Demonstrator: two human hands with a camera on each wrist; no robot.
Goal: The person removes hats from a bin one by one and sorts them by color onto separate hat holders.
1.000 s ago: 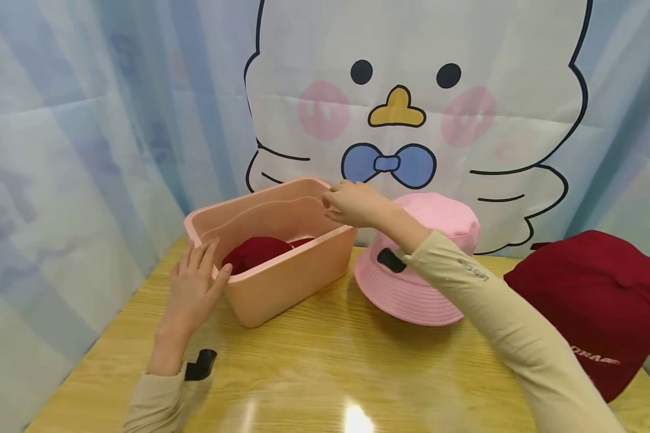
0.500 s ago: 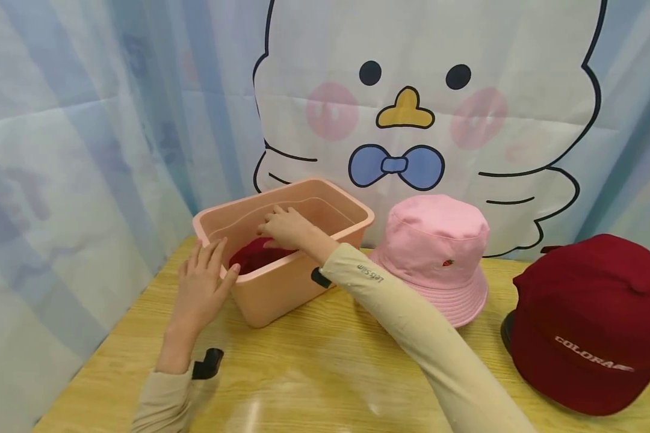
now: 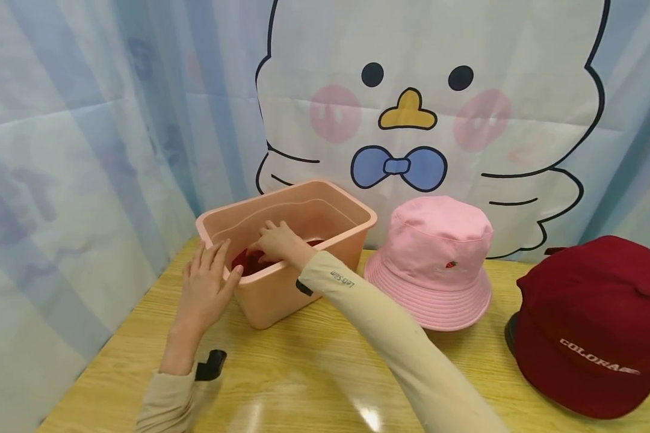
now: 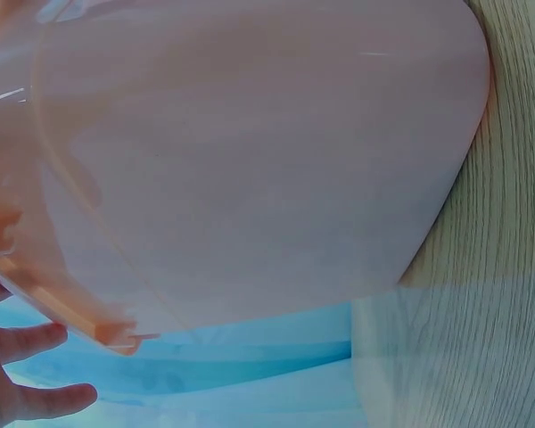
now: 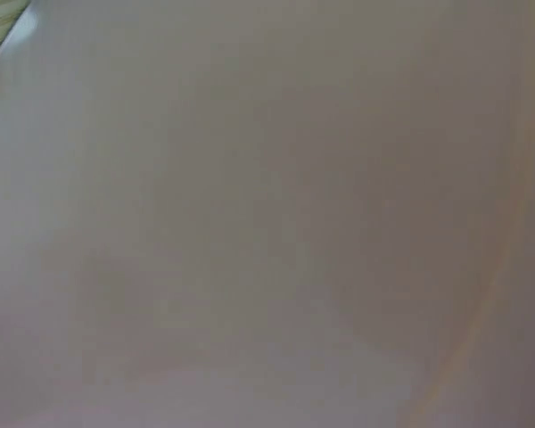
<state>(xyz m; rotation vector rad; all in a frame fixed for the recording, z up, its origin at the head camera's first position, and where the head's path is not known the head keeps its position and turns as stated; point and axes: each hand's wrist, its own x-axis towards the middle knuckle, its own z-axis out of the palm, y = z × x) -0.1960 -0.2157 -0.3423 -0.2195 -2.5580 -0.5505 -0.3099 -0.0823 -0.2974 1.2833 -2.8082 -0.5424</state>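
Observation:
A peach plastic bin [image 3: 298,288] stands on the wooden table, with dark red fabric [image 3: 241,260], like a cap, low inside it. My left hand [image 3: 201,291] rests at the bin's left end, fingertips at the rim and thumb along the near corner; the left wrist view shows its fingers [image 4: 53,401] spread beside the bin wall. My right hand [image 3: 281,242] reaches over the near rim into the bin, right at the red fabric. Its lower fingers are partly hidden, and I cannot tell whether they grip the fabric. Blurred bin wall [image 5: 250,214] fills the right wrist view.
A pink bucket hat [image 3: 439,258] with a small strawberry emblem sits right of the bin. Farther right is a dark red cap [image 3: 596,337] with white lettering, close to a dark rounded thing [image 3: 511,334]. A patterned curtain [image 3: 325,72] hangs behind the table.
My right hand has moved left from above the bin's right end and down into it, onto the red fabric. My left hand stays at the rim. The head view has shifted slightly.

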